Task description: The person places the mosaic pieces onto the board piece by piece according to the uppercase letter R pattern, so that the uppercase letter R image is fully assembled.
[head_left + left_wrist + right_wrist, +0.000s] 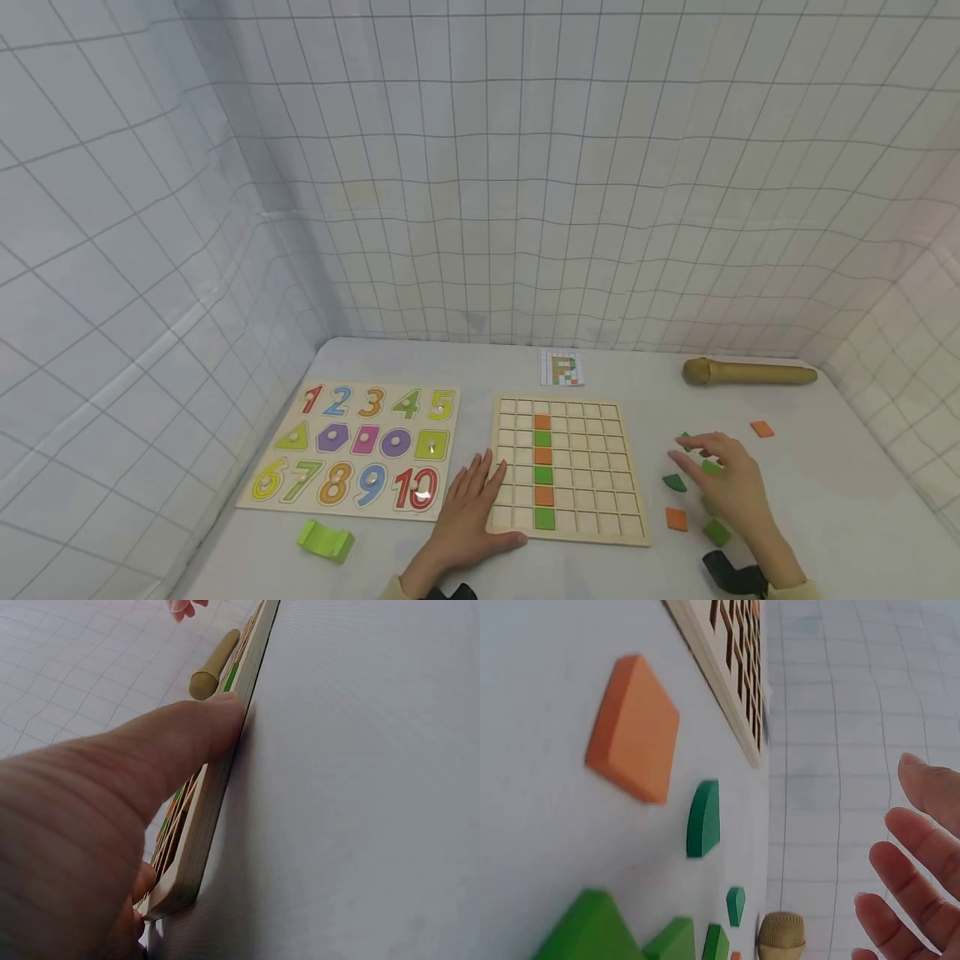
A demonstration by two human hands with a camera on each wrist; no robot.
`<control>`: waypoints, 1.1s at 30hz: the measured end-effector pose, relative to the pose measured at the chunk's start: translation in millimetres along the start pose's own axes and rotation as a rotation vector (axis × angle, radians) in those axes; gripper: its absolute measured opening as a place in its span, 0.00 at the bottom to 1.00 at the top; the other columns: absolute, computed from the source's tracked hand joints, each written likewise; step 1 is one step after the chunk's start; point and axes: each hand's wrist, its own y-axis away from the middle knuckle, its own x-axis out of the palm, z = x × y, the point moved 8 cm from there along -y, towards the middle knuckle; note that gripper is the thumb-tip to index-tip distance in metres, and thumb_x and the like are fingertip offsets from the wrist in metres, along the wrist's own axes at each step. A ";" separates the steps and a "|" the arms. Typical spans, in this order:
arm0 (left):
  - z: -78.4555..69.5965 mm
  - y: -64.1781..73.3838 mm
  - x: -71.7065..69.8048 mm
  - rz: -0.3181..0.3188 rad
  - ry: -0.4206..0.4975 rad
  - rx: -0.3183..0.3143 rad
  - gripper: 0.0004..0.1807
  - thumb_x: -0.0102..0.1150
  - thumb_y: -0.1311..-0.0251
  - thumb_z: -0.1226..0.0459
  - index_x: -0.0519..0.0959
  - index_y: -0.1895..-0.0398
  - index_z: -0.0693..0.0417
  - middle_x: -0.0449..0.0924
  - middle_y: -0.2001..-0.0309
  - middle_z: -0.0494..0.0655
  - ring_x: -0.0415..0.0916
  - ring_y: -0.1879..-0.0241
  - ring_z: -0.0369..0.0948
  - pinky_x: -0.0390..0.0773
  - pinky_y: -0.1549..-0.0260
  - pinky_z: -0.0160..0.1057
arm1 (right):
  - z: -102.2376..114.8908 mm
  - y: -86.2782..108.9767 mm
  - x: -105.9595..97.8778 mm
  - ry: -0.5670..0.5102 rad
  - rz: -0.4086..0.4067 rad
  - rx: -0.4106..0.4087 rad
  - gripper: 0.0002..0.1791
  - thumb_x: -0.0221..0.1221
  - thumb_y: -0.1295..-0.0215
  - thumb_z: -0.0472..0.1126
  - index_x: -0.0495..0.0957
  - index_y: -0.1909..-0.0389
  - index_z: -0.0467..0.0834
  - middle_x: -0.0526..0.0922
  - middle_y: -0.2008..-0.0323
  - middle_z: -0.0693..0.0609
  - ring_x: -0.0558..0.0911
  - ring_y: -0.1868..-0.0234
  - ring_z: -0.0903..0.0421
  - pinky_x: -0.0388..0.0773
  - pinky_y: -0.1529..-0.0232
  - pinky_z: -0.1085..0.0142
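Backdrop: white grid-lined cloth [480, 208] behind and on both sides. White worktop [592, 575] carries everything.

Number board [337, 457] lies flat by the worktop's left edge: 1–5 in the far row, five shapes in the middle, 6–10 near.

Grid board [582, 478] sits mid-worktop, just right of the number board. Third column from its left has a tile strip [543, 475], six squares alternating orange and green, second row from the far edge down to the near row.

Left hand [472, 512]: relaxed, fingers straight and spread over the grid board's left edge, thumb on its near edge. Not gripping.

Right hand [727, 483]: above the loose pieces right of the grid board. Fingers extended, thumb apart, clear gap, nothing held.

Tan mic-shaped object [750, 372] lies along the far edge, by the far right corner. Printed card [562, 367] with a coloured figure is at the far edge's middle. Light-green notched block [326, 541] is just off the number board's near edge.

Loose, smallest: orange square [677, 519] by the grid board's near right corner, green square [717, 532] right of it, dark-green rounded piece [675, 482] beyond, another orange piece [762, 428] toward the worktop's right edge. Others partly hidden by the right hand.
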 end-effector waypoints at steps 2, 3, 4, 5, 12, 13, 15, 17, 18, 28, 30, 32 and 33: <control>0.0 0.1 -0.3 -0.001 0.000 -0.001 0.54 0.59 0.51 0.36 0.57 0.28 0.60 0.47 0.27 0.59 0.41 0.28 0.54 0.45 0.34 0.54 | -8.7 0.6 -8.7 0.015 -0.008 0.038 0.14 0.70 0.48 0.39 0.84 0.59 0.41 0.82 0.60 0.46 0.74 0.61 0.52 0.72 0.65 0.55; 0.1 0.3 -0.3 0.000 0.000 -0.002 0.54 0.59 0.51 0.36 0.57 0.28 0.59 0.47 0.27 0.59 0.41 0.28 0.54 0.45 0.34 0.54 | -12.4 1.1 -12.1 0.024 -0.010 0.054 0.14 0.70 0.47 0.39 0.84 0.59 0.40 0.82 0.60 0.45 0.74 0.61 0.51 0.72 0.65 0.55; 0.2 0.4 -0.2 0.000 0.002 -0.003 0.54 0.59 0.51 0.36 0.57 0.28 0.59 0.47 0.27 0.59 0.41 0.28 0.54 0.45 0.34 0.54 | -15.9 1.3 -15.4 0.036 -0.014 0.068 0.15 0.70 0.47 0.40 0.84 0.58 0.40 0.82 0.59 0.44 0.75 0.61 0.51 0.72 0.65 0.55; 0.3 0.6 -0.3 0.001 0.002 -0.004 0.54 0.60 0.51 0.36 0.57 0.28 0.59 0.47 0.27 0.59 0.41 0.28 0.54 0.45 0.34 0.54 | -19.1 1.7 -18.2 0.055 -0.014 0.082 0.15 0.70 0.47 0.40 0.84 0.58 0.40 0.83 0.59 0.44 0.75 0.61 0.50 0.72 0.65 0.55; 0.8 0.8 0.0 0.000 0.000 -0.005 0.54 0.59 0.51 0.35 0.57 0.28 0.59 0.47 0.27 0.59 0.41 0.29 0.54 0.46 0.34 0.54 | -39.8 5.5 -25.2 0.100 0.026 0.150 0.18 0.70 0.46 0.42 0.83 0.57 0.36 0.82 0.59 0.40 0.77 0.61 0.46 0.72 0.65 0.53; 0.9 0.7 0.2 0.000 0.000 -0.004 0.54 0.59 0.51 0.35 0.57 0.28 0.59 0.47 0.27 0.59 0.41 0.29 0.54 0.45 0.34 0.54 | -42.9 5.9 -25.4 0.096 0.037 0.160 0.18 0.69 0.46 0.44 0.83 0.57 0.36 0.82 0.59 0.39 0.77 0.61 0.44 0.72 0.65 0.53; 1.3 0.8 0.6 0.002 -0.001 -0.004 0.54 0.59 0.51 0.35 0.57 0.28 0.59 0.47 0.27 0.59 0.41 0.28 0.54 0.45 0.34 0.54 | -48.5 7.4 -25.1 0.095 0.060 0.183 0.20 0.69 0.45 0.46 0.82 0.57 0.35 0.81 0.58 0.37 0.76 0.60 0.43 0.73 0.64 0.51; 1.7 0.9 1.1 0.004 -0.002 -0.004 0.54 0.59 0.51 0.35 0.57 0.28 0.59 0.47 0.27 0.59 0.40 0.28 0.54 0.45 0.34 0.54 | -53.2 8.4 -24.4 0.097 0.083 0.200 0.21 0.68 0.44 0.47 0.82 0.56 0.35 0.80 0.56 0.36 0.76 0.59 0.41 0.73 0.64 0.49; 1.7 0.7 1.2 0.004 -0.003 -0.003 0.54 0.59 0.51 0.35 0.57 0.28 0.59 0.47 0.27 0.59 0.40 0.28 0.54 0.45 0.34 0.54 | -55.2 8.9 -23.9 0.094 0.095 0.209 0.22 0.68 0.44 0.48 0.82 0.56 0.35 0.80 0.55 0.35 0.76 0.58 0.41 0.74 0.64 0.47; 2.4 -0.9 2.7 0.012 -0.010 -0.009 0.54 0.58 0.51 0.34 0.57 0.28 0.59 0.46 0.27 0.59 0.40 0.28 0.54 0.45 0.34 0.54 | -68.4 12.9 -15.6 0.083 0.208 0.268 0.23 0.69 0.46 0.46 0.81 0.55 0.33 0.78 0.53 0.32 0.75 0.56 0.37 0.73 0.63 0.44; 2.5 -0.8 2.6 0.011 -0.011 -0.011 0.54 0.58 0.51 0.34 0.57 0.28 0.59 0.46 0.27 0.58 0.40 0.28 0.54 0.45 0.34 0.54 | -67.4 12.5 -14.7 0.087 0.213 0.249 0.23 0.69 0.46 0.46 0.81 0.55 0.33 0.78 0.54 0.32 0.75 0.57 0.37 0.73 0.63 0.44; 2.4 -0.9 2.4 0.009 -0.012 -0.011 0.54 0.58 0.51 0.34 0.57 0.28 0.59 0.46 0.27 0.58 0.40 0.28 0.54 0.45 0.34 0.54 | -66.7 11.9 -13.9 0.093 0.221 0.242 0.24 0.69 0.46 0.48 0.82 0.56 0.33 0.78 0.54 0.31 0.76 0.57 0.36 0.73 0.62 0.44; 2.3 -0.8 2.2 0.009 -0.010 -0.011 0.54 0.58 0.51 0.34 0.57 0.28 0.59 0.46 0.27 0.58 0.40 0.28 0.54 0.45 0.34 0.54 | -66.5 11.7 -13.4 0.095 0.227 0.240 0.24 0.69 0.46 0.48 0.82 0.56 0.33 0.78 0.54 0.31 0.76 0.57 0.36 0.73 0.62 0.44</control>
